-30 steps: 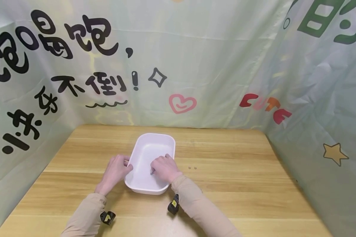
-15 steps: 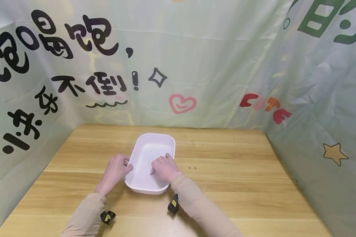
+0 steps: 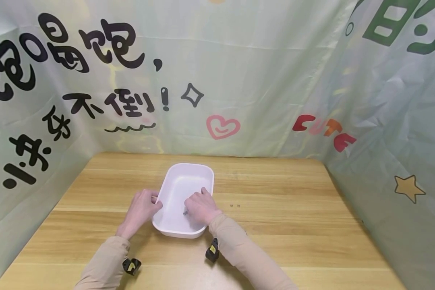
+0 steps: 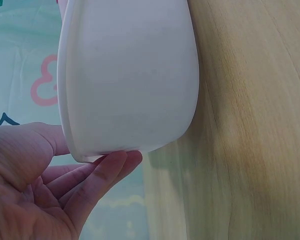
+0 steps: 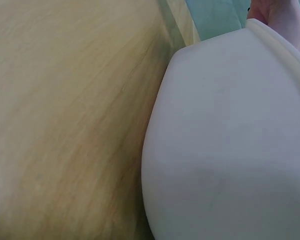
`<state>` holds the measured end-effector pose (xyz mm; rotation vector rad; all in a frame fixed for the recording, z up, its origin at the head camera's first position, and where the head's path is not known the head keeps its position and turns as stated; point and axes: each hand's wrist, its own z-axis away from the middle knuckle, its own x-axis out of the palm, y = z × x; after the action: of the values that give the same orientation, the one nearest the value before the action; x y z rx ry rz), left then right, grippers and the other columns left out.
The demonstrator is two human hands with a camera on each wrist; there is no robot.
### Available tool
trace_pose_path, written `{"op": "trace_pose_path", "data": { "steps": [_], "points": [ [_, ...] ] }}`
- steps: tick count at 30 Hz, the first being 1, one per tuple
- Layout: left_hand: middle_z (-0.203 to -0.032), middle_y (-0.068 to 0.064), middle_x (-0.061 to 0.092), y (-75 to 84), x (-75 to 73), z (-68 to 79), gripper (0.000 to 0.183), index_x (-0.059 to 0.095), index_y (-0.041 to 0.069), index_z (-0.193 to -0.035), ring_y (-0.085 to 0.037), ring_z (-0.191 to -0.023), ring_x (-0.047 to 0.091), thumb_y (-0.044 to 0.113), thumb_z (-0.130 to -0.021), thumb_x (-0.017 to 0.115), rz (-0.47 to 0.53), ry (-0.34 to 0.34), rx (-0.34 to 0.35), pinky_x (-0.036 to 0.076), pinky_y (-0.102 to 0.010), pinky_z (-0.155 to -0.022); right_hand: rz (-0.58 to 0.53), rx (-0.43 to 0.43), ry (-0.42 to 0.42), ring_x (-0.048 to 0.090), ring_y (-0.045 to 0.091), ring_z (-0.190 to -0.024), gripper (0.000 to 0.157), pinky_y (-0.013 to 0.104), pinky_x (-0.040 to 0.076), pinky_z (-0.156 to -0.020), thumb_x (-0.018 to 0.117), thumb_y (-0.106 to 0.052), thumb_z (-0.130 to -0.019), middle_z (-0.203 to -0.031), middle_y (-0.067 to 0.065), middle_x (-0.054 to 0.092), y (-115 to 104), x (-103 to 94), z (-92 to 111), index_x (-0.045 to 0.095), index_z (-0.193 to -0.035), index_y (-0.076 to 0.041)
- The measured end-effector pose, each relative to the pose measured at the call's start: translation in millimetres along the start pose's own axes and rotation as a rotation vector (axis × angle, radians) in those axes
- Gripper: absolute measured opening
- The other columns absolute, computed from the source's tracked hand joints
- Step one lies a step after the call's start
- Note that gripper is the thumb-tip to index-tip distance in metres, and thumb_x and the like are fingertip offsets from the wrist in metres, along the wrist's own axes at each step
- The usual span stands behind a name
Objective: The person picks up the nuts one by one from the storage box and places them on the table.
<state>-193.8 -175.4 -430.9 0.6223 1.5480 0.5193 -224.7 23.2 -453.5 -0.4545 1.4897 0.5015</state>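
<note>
A white plastic basin [image 3: 174, 181] with rounded corners sits on the table, a little left of the middle. My left hand [image 3: 141, 211] pinches its left rim, the thumb [image 4: 52, 140] over the edge and the fingers [image 4: 107, 170] against the outer wall. Reaching in over the right side, my right hand [image 3: 201, 206] has its fingers curled low inside the basin. At its fingertips shows a small dark metallic piece [image 3: 185, 212], pinched and mostly covered, too small to make out its kind. In the right wrist view the basin's outer wall [image 5: 225, 130] hides that hand.
Two tiny metallic pieces, one [image 3: 231, 205] beside the other [image 3: 239, 206], lie on the wooden table [image 3: 293, 225] right of the basin. A printed cloth [image 3: 261, 80] hangs behind and at both sides of the table.
The small metallic piece at my right fingertips has turned and shifted slightly. My left hand and the basin have stayed in place.
</note>
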Motion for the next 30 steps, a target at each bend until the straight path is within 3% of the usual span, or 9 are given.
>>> {"op": "trace_pose_path", "data": {
  "steps": [7, 13, 22, 30],
  "points": [
    [-0.088, -0.022, 0.077, 0.1, 0.5, 0.0, 0.029, 0.074, -0.005, -0.103, -0.026, -0.077, 0.073, 0.001, -0.079, 0.059, 0.001, -0.002, -0.003, 0.056, -0.031, -0.063, 0.028, -0.012, -0.011, 0.069, 0.017, -0.098, 0.006, 0.053, 0.037, -0.116, 0.070, -0.017, -0.084, -0.094, -0.004, 0.077, 0.1, 0.7, 1.4, 0.072, -0.082, -0.021],
    [-0.090, -0.023, 0.077, -0.3, 1.1, -0.4, 0.030, 0.075, -0.005, -0.104, -0.027, -0.079, 0.074, 0.001, -0.079, 0.059, -0.007, -0.002, -0.005, 0.058, -0.032, -0.064, 0.075, -0.044, 0.007, 0.065, 0.012, -0.086, 0.005, 0.042, 0.043, -0.106, 0.070, -0.021, -0.086, -0.091, -0.007, 0.076, 1.3, 0.8, 2.3, 0.072, -0.083, -0.024],
    [-0.091, -0.024, 0.077, -0.8, 1.0, 0.2, 0.031, 0.074, -0.005, -0.105, -0.030, -0.082, 0.075, 0.001, -0.079, 0.059, -0.009, 0.003, -0.001, 0.059, -0.034, -0.066, 0.111, -0.059, 0.027, 0.065, 0.010, -0.086, 0.006, 0.035, 0.043, -0.096, 0.068, -0.025, -0.090, -0.095, -0.008, 0.077, 0.5, 1.3, 3.7, 0.074, -0.090, -0.025],
    [-0.091, -0.024, 0.077, -0.8, 0.6, 0.8, 0.031, 0.074, -0.006, -0.106, -0.029, -0.081, 0.075, 0.001, -0.079, 0.059, 0.003, 0.000, -0.002, 0.059, -0.033, -0.064, 0.114, -0.048, -0.020, 0.068, 0.013, -0.103, 0.016, 0.049, 0.037, -0.117, 0.060, -0.029, -0.097, -0.106, -0.006, 0.077, -1.1, 1.3, 5.7, 0.074, -0.101, -0.024]
  ]
}}
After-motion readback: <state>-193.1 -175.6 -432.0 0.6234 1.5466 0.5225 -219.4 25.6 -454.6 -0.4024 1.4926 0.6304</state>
